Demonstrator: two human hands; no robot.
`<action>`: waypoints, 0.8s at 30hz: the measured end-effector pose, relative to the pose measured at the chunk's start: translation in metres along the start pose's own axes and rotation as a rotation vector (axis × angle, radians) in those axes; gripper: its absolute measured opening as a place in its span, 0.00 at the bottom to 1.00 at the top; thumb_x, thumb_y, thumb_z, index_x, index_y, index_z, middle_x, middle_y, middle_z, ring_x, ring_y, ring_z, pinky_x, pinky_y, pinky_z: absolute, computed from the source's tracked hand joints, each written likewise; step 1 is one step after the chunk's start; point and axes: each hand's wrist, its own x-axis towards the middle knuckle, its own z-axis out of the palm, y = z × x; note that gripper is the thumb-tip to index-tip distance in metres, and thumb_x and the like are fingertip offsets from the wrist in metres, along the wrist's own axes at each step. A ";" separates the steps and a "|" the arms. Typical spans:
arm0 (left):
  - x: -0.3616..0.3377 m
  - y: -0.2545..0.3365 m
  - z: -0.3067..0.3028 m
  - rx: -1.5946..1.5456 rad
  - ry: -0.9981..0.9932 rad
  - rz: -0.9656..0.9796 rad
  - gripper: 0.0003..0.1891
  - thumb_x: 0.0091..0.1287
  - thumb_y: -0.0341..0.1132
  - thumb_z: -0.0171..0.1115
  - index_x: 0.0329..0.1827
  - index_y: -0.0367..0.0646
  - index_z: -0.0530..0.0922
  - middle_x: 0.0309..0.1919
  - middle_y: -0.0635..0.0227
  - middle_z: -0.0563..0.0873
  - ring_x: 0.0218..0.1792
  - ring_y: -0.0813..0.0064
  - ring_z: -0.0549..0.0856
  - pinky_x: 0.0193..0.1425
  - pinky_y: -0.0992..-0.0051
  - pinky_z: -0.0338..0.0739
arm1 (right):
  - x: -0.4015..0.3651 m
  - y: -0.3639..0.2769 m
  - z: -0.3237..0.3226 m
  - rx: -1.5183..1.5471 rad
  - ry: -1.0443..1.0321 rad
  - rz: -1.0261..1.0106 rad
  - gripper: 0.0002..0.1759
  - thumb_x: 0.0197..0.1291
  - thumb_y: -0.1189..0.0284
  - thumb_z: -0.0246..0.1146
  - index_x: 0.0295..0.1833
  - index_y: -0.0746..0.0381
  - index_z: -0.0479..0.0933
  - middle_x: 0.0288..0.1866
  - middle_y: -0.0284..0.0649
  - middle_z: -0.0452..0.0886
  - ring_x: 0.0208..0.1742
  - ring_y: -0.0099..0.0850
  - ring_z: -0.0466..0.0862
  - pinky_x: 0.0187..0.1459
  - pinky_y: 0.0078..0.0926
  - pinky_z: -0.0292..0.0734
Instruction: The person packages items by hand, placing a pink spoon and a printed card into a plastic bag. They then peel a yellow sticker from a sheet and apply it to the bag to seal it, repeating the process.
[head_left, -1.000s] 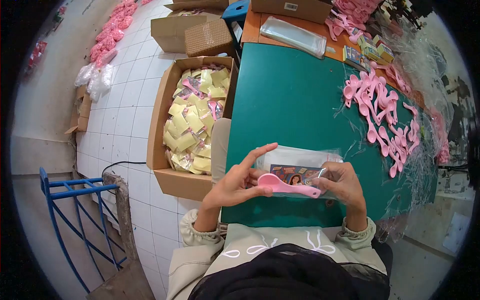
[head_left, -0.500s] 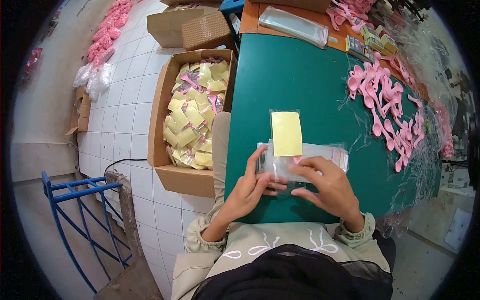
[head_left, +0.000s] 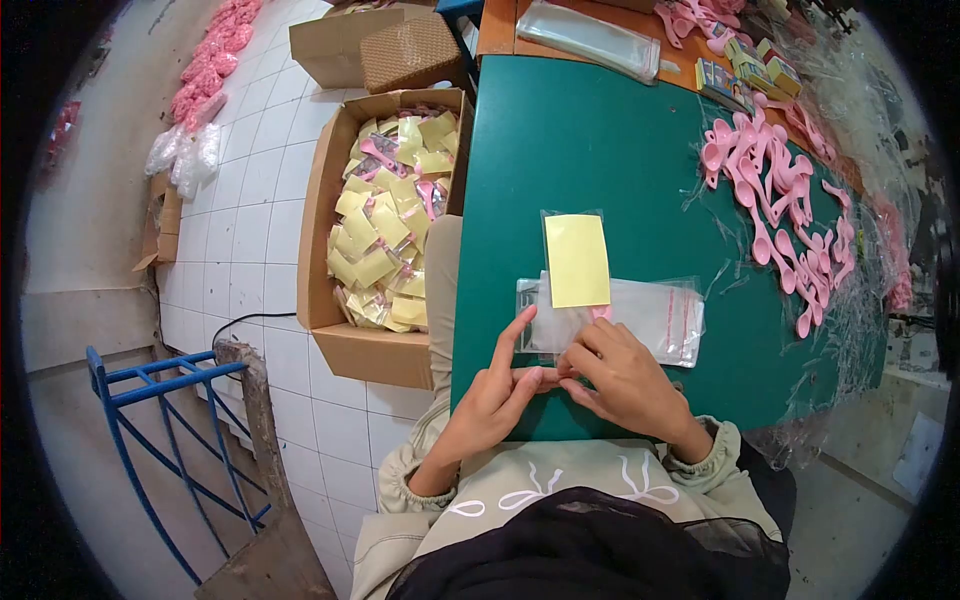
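Note:
A clear plastic bag with a yellow card [head_left: 578, 262] in it lies in front of me, the card end pointing away. A bit of a pink spoon [head_left: 600, 313] shows just below the card; the rest is covered by my fingers. My left hand [head_left: 492, 400] grips the near end of the bag between thumb and fingers, its index finger stretched along the side. My right hand [head_left: 625, 385] pinches the same near end, its fingertips meeting those of the left. Underneath is a stack of clear plastic bags [head_left: 655, 322].
Loose pink spoons [head_left: 770, 190] lie on the green table [head_left: 560, 130] at right, beside crumpled plastic film. More clear bags [head_left: 590, 40] and small boxes [head_left: 750, 75] are at the back. A cardboard box [head_left: 375, 360] of packed yellow-card bags stands at left, near a blue metal frame [head_left: 160, 385].
My right hand has moved left and closed on the near end of the bag, beside my left fingers. The stack of bags below is less covered.

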 end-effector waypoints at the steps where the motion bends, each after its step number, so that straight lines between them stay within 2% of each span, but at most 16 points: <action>1: -0.001 0.002 0.001 -0.031 0.005 -0.007 0.29 0.72 0.27 0.43 0.73 0.40 0.42 0.40 0.53 0.85 0.44 0.68 0.85 0.54 0.73 0.76 | 0.000 -0.001 0.001 -0.008 0.006 -0.020 0.12 0.43 0.75 0.68 0.33 0.60 0.73 0.33 0.38 0.70 0.37 0.37 0.72 0.38 0.33 0.67; 5: 0.002 0.004 0.002 -0.141 0.033 -0.026 0.31 0.71 0.26 0.46 0.73 0.41 0.43 0.38 0.54 0.85 0.42 0.73 0.84 0.50 0.73 0.78 | -0.003 -0.003 0.004 -0.134 -0.011 -0.106 0.12 0.44 0.74 0.65 0.34 0.64 0.72 0.33 0.40 0.69 0.39 0.36 0.72 0.40 0.33 0.67; 8: 0.010 0.008 0.007 -0.034 0.097 -0.084 0.32 0.70 0.26 0.49 0.73 0.42 0.45 0.36 0.56 0.86 0.37 0.76 0.84 0.44 0.75 0.80 | -0.004 -0.006 0.004 -0.230 -0.013 -0.140 0.13 0.42 0.74 0.65 0.34 0.65 0.72 0.33 0.40 0.69 0.38 0.35 0.72 0.39 0.32 0.67; 11: 0.018 0.002 0.015 0.172 0.181 -0.005 0.33 0.68 0.24 0.52 0.72 0.42 0.47 0.32 0.58 0.86 0.33 0.75 0.85 0.40 0.75 0.81 | -0.009 -0.002 0.010 -0.222 -0.035 -0.202 0.13 0.42 0.73 0.65 0.35 0.65 0.72 0.33 0.40 0.69 0.38 0.34 0.72 0.39 0.32 0.66; 14: 0.018 -0.001 0.018 0.201 0.217 0.005 0.32 0.67 0.23 0.53 0.71 0.42 0.48 0.32 0.58 0.86 0.33 0.73 0.86 0.41 0.75 0.81 | -0.014 0.004 0.004 -0.103 -0.089 -0.137 0.12 0.44 0.74 0.65 0.34 0.65 0.72 0.33 0.40 0.70 0.38 0.36 0.72 0.39 0.32 0.66; 17: 0.021 0.001 0.014 0.055 0.234 -0.023 0.35 0.66 0.21 0.52 0.73 0.44 0.45 0.36 0.55 0.85 0.38 0.73 0.85 0.41 0.76 0.81 | -0.018 0.010 -0.017 0.259 -0.148 -0.181 0.10 0.46 0.76 0.64 0.34 0.64 0.71 0.33 0.41 0.69 0.38 0.38 0.71 0.40 0.32 0.66; 20: 0.019 0.000 0.013 -0.007 0.127 -0.056 0.33 0.68 0.22 0.49 0.73 0.45 0.45 0.39 0.52 0.85 0.41 0.69 0.86 0.42 0.75 0.81 | -0.025 0.023 -0.040 0.361 -0.127 -0.084 0.09 0.47 0.76 0.63 0.35 0.63 0.71 0.33 0.41 0.69 0.39 0.39 0.71 0.40 0.34 0.65; 24: 0.016 -0.001 0.008 -0.124 0.068 -0.111 0.30 0.72 0.28 0.45 0.73 0.45 0.43 0.40 0.53 0.85 0.41 0.68 0.86 0.43 0.75 0.82 | -0.021 0.020 -0.040 0.096 -0.083 0.002 0.11 0.47 0.75 0.65 0.36 0.62 0.70 0.37 0.41 0.69 0.40 0.40 0.71 0.42 0.35 0.66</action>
